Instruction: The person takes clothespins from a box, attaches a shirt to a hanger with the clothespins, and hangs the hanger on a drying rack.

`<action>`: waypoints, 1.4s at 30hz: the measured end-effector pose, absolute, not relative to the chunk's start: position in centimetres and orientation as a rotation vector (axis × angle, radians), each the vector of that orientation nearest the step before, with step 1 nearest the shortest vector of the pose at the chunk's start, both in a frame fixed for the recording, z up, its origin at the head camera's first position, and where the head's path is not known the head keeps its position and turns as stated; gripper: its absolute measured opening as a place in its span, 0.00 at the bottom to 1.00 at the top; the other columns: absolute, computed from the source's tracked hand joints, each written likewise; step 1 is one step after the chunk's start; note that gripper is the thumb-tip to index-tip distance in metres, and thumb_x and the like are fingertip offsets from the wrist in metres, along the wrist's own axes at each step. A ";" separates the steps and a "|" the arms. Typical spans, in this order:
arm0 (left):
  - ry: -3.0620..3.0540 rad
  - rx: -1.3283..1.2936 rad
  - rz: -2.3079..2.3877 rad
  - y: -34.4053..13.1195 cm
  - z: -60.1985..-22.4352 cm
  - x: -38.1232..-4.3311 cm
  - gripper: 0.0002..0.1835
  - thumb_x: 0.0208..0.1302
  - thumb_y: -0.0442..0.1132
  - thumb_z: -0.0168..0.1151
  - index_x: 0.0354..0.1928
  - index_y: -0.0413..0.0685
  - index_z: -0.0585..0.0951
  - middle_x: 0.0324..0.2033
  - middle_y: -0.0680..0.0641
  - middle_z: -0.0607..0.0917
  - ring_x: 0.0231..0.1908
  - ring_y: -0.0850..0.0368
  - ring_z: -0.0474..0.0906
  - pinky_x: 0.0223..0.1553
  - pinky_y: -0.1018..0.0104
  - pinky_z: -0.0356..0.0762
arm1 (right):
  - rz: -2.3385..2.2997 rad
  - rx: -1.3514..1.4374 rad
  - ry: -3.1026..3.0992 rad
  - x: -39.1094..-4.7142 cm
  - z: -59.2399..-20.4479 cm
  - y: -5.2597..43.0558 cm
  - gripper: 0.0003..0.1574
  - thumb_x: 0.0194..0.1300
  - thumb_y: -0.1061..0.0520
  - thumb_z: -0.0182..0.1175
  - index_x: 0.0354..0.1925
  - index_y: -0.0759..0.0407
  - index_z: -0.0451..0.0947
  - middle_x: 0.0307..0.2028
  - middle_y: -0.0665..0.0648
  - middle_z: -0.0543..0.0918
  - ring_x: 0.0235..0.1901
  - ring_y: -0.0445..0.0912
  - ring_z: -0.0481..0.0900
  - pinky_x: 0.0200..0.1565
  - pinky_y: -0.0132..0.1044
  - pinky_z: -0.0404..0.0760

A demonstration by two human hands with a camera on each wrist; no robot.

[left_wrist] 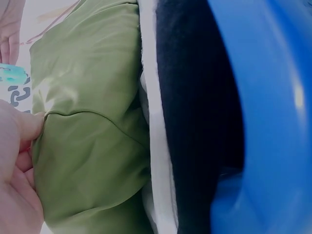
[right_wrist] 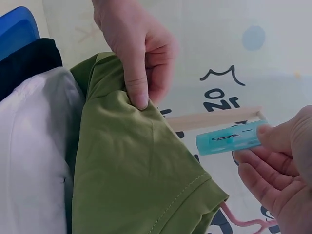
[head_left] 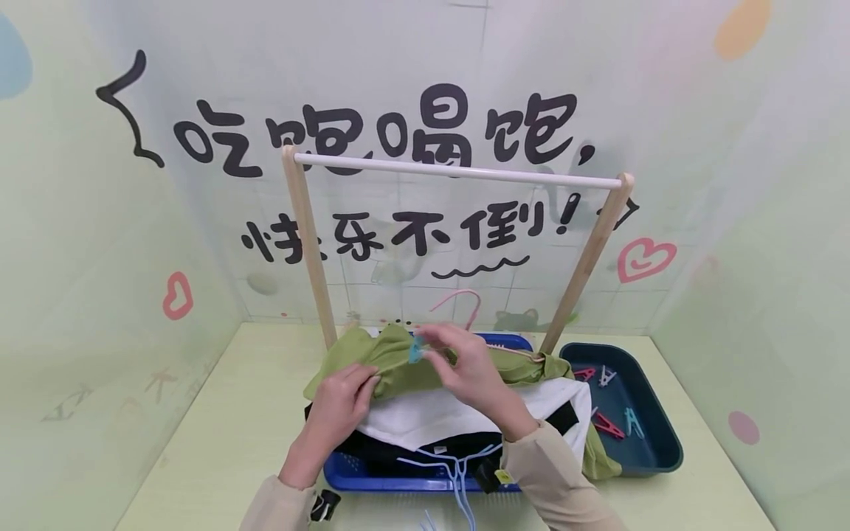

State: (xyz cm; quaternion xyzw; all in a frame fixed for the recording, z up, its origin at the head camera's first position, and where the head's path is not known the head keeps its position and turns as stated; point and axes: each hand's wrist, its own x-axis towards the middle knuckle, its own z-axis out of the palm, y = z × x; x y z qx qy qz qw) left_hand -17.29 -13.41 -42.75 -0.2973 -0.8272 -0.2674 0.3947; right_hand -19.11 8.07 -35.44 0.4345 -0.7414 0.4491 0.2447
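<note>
The left hand (head_left: 341, 398) pinches the upper edge of a green shirt (head_left: 395, 375), with the thumb and the fingers closed together on the cloth. The right hand (head_left: 471, 365) holds a blue clip (right_wrist: 226, 139) between its thumb and fingers at one end; in the right wrist view this clip is near the edge of the shirt but apart from it. The green shirt lies above a blue basket (head_left: 398, 484), on top of a white cloth (head_left: 425, 419), and under the white one there is a black cloth (head_left: 365, 447). Behind the shirt rises the hook of a pink hanger (head_left: 475, 304). At the front side of the basket there are light blue hangers (head_left: 458, 479), which hang over its rim. To the right of the basket stands a dark green tray (head_left: 614, 391), in which lie several small pegs (head_left: 607, 425), red, blue and pale ones. A rack (head_left: 458, 171) with wooden posts and a white bar stands at the back of the table (head_left: 212, 413), before a wall (head_left: 730, 221) with large black writing.
</note>
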 end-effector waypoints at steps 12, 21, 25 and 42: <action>-2.112 -0.770 -0.688 -13.2 -42.4 -17.2 0.08 0.45 0.23 0.68 0.30 0.34 0.82 0.22 0.47 0.80 0.20 0.59 0.74 0.21 0.71 0.72 | 1.105 1.274 -2.127 -20.0 -35.5 7.3 0.10 0.56 0.73 0.61 0.38 0.68 0.78 0.34 0.59 0.82 0.34 0.47 0.80 0.36 0.24 0.78; -2.126 -0.783 -0.698 -13.3 -42.7 -17.4 0.06 0.47 0.25 0.67 0.30 0.36 0.82 0.22 0.48 0.80 0.20 0.60 0.73 0.21 0.71 0.72 | 1.075 1.272 -2.206 -19.8 -35.7 7.3 0.13 0.55 0.73 0.61 0.41 0.67 0.76 0.37 0.60 0.81 0.36 0.49 0.80 0.38 0.25 0.78; -2.121 -0.791 -0.701 -13.4 -42.8 -17.5 0.06 0.46 0.25 0.67 0.30 0.36 0.82 0.23 0.47 0.80 0.20 0.60 0.74 0.21 0.71 0.73 | 1.086 1.280 -2.246 -19.7 -35.6 7.4 0.14 0.55 0.72 0.62 0.43 0.69 0.76 0.39 0.61 0.81 0.38 0.50 0.81 0.40 0.31 0.80; -2.080 -0.795 -0.732 -13.6 -43.2 -17.6 0.08 0.44 0.23 0.67 0.29 0.35 0.82 0.22 0.46 0.81 0.21 0.58 0.76 0.23 0.70 0.75 | 1.075 1.127 -2.047 -17.7 -37.6 11.9 0.26 0.47 0.71 0.68 0.48 0.68 0.76 0.42 0.61 0.80 0.41 0.50 0.79 0.43 0.36 0.80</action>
